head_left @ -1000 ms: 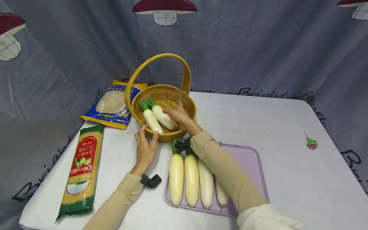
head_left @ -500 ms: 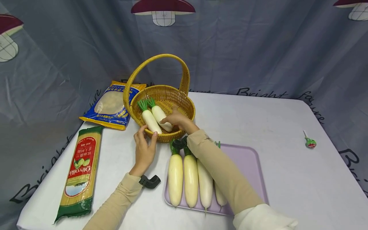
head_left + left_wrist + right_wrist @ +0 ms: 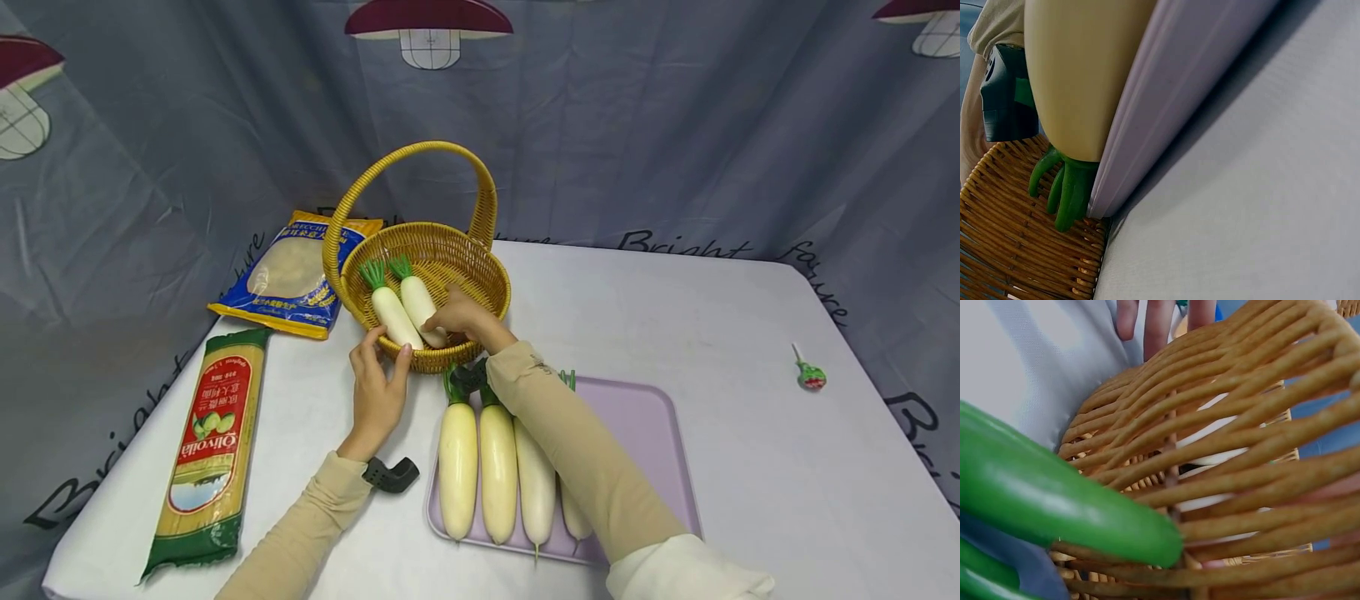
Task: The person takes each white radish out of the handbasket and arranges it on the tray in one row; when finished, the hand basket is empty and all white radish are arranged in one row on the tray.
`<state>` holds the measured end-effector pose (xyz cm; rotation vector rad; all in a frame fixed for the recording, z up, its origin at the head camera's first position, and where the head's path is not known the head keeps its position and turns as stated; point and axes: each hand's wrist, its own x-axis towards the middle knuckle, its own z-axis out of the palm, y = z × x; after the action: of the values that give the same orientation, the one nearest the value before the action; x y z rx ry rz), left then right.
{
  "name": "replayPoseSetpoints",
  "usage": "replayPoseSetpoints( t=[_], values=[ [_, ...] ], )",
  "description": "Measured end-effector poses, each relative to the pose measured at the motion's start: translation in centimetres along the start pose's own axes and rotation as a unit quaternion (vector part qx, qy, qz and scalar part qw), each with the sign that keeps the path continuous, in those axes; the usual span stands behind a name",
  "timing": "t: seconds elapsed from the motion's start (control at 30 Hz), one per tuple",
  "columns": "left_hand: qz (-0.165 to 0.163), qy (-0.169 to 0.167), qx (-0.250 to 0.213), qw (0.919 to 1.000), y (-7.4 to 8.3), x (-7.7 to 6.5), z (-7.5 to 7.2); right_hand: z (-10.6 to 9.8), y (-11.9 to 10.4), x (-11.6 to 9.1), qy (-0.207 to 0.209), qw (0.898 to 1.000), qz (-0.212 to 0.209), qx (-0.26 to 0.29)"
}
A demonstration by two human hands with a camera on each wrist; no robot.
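Two white radishes with green tops, the left one [image 3: 396,318] and the right one [image 3: 417,302], lie side by side in a yellow wicker basket [image 3: 497,287]. My right hand [image 3: 467,319] reaches over the front rim and grips the right radish near its lower end, thumb across it; the other fingers are mostly hidden. Outside the front rim, my left hand [image 3: 377,404] touches the basket with thumb and fingers spread. The right wrist view shows its fingers [image 3: 1159,328] hanging straight beyond the wicker [image 3: 1210,481].
Several long white radishes [image 3: 498,475] lie on a purple tray [image 3: 637,417] under my right forearm. At left are a spaghetti pack [image 3: 210,446] and a blue-yellow pasta bag [image 3: 288,275]. A green lollipop [image 3: 812,377] lies far right. A printed curtain [image 3: 637,108] backs the table.
My right hand has come down lower in the basket, its thumb now on the right radish. That radish has turned more upright, nearly parallel to the other. My left hand stays put.
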<state>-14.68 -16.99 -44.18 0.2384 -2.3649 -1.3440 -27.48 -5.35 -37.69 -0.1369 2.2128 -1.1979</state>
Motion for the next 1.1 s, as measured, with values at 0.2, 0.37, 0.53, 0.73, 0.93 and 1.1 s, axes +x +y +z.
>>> replayPoseSetpoints(
  t=[0.2, 0.37, 0.53, 0.73, 0.93, 1.1],
  values=[
    [0.000, 0.001, 0.000, 1.0000, 0.01, 0.02, -0.01, 0.07, -0.03, -0.04, -0.001, 1.000, -0.007, -0.006],
    [-0.004, -0.001, -0.001, 1.0000, 0.01, 0.03, -0.02, 0.01, 0.10, 0.00, -0.006, 1.000, -0.020, 0.002],
    [-0.007, -0.003, -0.001, 1.0000, 0.03, 0.04, -0.04, -0.06, 0.26, -0.05, -0.017, 0.999, -0.047, 0.016],
    [-0.008, -0.002, 0.003, 1.0000, 0.06, 0.01, -0.06, -0.14, 0.34, -0.13, -0.048, 0.996, -0.073, 0.025],
    [-0.003, 0.000, 0.003, 1.0000, 0.05, 0.03, -0.06, -0.21, 0.34, -0.20, -0.064, 0.995, -0.074, 0.009],
    [-0.001, 0.001, 0.003, 1.0000, 0.02, 0.04, -0.03, -0.26, 0.37, -0.19, -0.071, 0.995, -0.077, 0.006]
  ],
)
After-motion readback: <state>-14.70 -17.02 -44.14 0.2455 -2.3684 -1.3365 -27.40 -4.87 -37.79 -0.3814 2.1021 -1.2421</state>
